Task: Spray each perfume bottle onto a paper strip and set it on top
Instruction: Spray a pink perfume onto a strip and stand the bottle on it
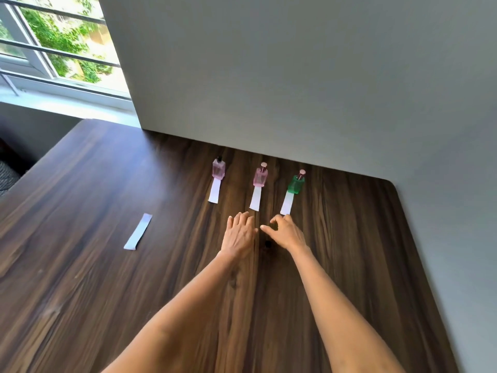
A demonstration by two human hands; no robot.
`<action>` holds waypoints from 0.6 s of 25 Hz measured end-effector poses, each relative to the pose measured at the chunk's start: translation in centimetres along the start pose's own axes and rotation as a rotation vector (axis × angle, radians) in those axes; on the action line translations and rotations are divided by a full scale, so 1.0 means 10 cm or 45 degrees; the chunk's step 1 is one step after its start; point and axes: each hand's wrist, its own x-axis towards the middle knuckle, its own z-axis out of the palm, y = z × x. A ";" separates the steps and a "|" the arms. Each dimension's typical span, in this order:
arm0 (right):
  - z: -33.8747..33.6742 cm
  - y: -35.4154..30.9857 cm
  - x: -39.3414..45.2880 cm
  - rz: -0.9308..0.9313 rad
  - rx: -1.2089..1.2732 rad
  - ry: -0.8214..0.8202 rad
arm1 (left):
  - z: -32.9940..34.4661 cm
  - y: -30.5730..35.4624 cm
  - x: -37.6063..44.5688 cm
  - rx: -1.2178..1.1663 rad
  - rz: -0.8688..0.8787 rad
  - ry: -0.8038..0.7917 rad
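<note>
Grip: neither hand holds anything. L hand [240, 234] flat, palm down on the table [80, 278], fingers straight and together, pointing toward the far edge. R hand [285, 232] just beside it, released, fingers loosely curled, thumb and index tips close together w/ nothing visible between them. R fingertips [287, 218] sit right at the near end of the rightmost strip; can't tell if touching.

3 bottles stand upright in a row near the far edge, by the wall [295, 76], each on the far end of its own paper strip:
- left pink bottle [218, 169], dark cap, on left strip [215, 192]
- middle pink bottle [261, 176], pinkish metal cap, on middle strip [255, 199]
- green bottle [295, 183], pinkish metal cap, on right strip [287, 204]

Bottles well apart from each other, strips running from under them toward the near edge, slightly fanned. Green one is closest to the far right corner.

4th strip [138, 231] lies alone, flat, well left of the row, toward the table's left edge, angled, no bottle on it.

Small dark spot [267, 243] on the wood between the two wrists, too small to ID; could be a knot in the grain or an object.

Both forearms bare, coming in from the near edge, converging mid-table. Table is dark wood grain, rounded far right corner. Window [53, 44] w/ greenery outside, past the far left corner.
</note>
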 end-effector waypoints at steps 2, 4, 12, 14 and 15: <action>0.06 0.06 -0.10 0.023 -0.139 -0.071 | 0.06 0.02 -0.07 0.037 -0.019 -0.066; 0.12 0.05 -0.15 -0.004 -0.216 -0.127 | 0.09 0.00 -0.11 0.052 -0.031 -0.096; 0.19 -0.21 -0.03 -0.042 -0.108 -0.069 | -0.05 -0.30 -0.09 0.025 -0.122 -0.138; 0.16 -0.36 0.06 -0.037 -0.007 -0.029 | -0.11 -0.43 -0.05 0.019 -0.148 -0.117; 0.15 -0.44 0.12 -0.046 0.045 -0.014 | -0.15 -0.50 -0.03 0.023 -0.157 -0.104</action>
